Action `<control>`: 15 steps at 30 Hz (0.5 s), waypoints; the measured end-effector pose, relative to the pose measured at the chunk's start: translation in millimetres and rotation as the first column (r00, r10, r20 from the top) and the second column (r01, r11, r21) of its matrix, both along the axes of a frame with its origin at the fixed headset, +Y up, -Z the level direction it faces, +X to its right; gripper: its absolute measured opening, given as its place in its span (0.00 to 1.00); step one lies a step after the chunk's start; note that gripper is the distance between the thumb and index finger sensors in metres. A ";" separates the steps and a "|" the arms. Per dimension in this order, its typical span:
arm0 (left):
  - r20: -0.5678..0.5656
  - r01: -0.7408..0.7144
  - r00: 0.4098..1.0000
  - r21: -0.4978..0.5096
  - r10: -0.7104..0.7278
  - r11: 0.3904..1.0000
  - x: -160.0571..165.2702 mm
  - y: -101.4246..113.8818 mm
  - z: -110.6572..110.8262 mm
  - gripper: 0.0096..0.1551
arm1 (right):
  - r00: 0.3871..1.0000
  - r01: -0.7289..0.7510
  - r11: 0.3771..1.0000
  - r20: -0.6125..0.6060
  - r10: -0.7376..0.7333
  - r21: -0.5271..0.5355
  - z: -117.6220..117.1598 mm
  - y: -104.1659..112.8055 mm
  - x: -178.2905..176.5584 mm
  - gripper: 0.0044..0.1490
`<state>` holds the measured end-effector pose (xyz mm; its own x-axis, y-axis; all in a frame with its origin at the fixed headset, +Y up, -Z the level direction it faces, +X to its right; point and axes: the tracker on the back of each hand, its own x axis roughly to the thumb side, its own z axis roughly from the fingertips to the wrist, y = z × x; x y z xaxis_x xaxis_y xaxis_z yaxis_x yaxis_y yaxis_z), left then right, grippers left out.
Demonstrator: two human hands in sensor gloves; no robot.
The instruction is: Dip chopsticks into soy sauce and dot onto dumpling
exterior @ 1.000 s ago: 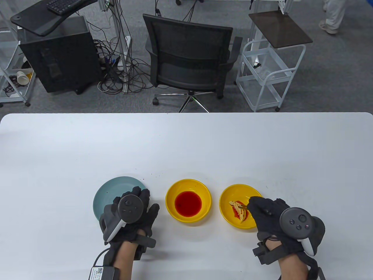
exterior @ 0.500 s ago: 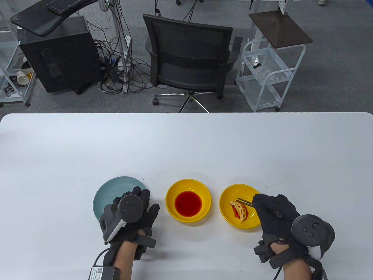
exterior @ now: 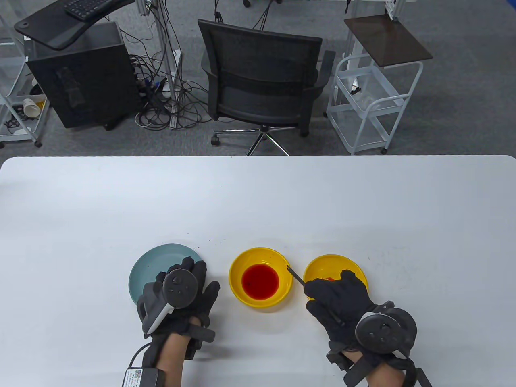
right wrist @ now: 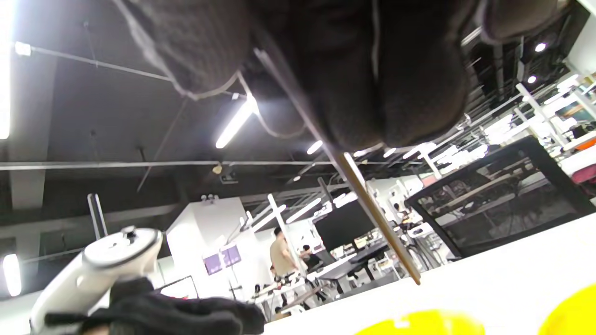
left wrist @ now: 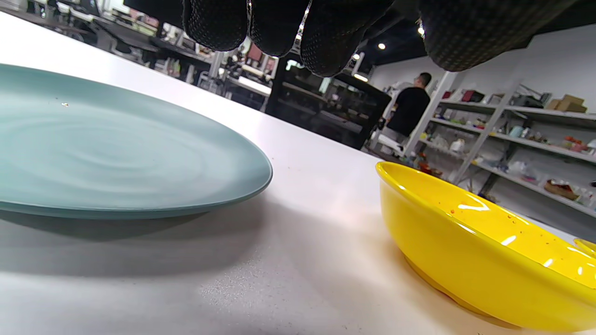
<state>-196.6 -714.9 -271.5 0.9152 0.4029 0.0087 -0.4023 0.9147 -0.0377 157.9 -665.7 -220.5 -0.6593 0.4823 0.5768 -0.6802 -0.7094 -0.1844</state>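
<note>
My right hand (exterior: 338, 300) holds dark chopsticks (exterior: 295, 275); their tips point up-left over the right rim of the yellow sauce bowl (exterior: 260, 253) with red sauce (exterior: 260, 281). In the right wrist view the chopsticks (right wrist: 377, 218) run down from my gloved fingers (right wrist: 354, 70). My right hand covers much of the second yellow bowl (exterior: 334, 263); the dumpling in it is mostly hidden, only a red speck shows. My left hand (exterior: 181, 296) rests flat, fingers spread, on the near right edge of the blue-green plate (exterior: 155, 262), holding nothing.
The plate (left wrist: 93, 149) and sauce bowl (left wrist: 470, 246) stand side by side in the left wrist view. A black office chair (exterior: 262, 80) and a white cart (exterior: 371, 92) stand beyond the table's far edge (exterior: 258, 157). Small dark specks lie on the table near the plate.
My right hand has swung left from the dumpling bowl, carrying the chopstick tips off the dumpling to the sauce bowl's right rim. The left hand has not moved.
</note>
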 end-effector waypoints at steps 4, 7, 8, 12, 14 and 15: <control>0.002 -0.004 1.000 -0.003 0.004 1.000 0.2 -0.2 0.1 0.44 | 0.997 -0.068 0.998 -0.025 0.068 -0.003 -0.6 -8.5 -13.2 0.32; 0.002 -0.002 1.000 0.000 0.002 1.000 0.1 -0.1 0.1 0.44 | 0.993 -0.106 0.994 -0.045 0.105 -0.015 -1.3 -14.6 -21.6 0.32; 0.003 -0.004 1.000 -0.001 0.004 1.000 0.1 -0.2 0.1 0.44 | 0.991 -0.122 0.992 -0.053 0.121 -0.018 -1.4 -17.0 -24.6 0.32; 0.003 -0.006 1.000 0.001 0.006 1.000 -0.3 0.1 0.5 0.44 | 0.984 -0.164 0.986 -0.070 0.162 -0.023 -1.0 -21.5 -32.1 0.33; 0.000 -0.007 1.000 -0.006 0.007 1.000 -0.6 -0.3 0.3 0.44 | 0.982 -0.176 0.984 -0.074 0.174 -0.027 -0.9 -22.8 -34.5 0.33; 0.000 -0.006 1.000 -0.009 0.006 1.000 -0.6 -0.3 0.5 0.44 | 0.981 -0.183 0.983 -0.075 0.180 -0.034 -1.0 -23.6 -35.5 0.33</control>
<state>-197.3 -715.2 -271.0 0.9129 0.4082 0.0050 -0.4075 0.9120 -0.0461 122.4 -689.4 -221.5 -0.6960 0.3820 0.6080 -0.5497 -0.8282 -0.1090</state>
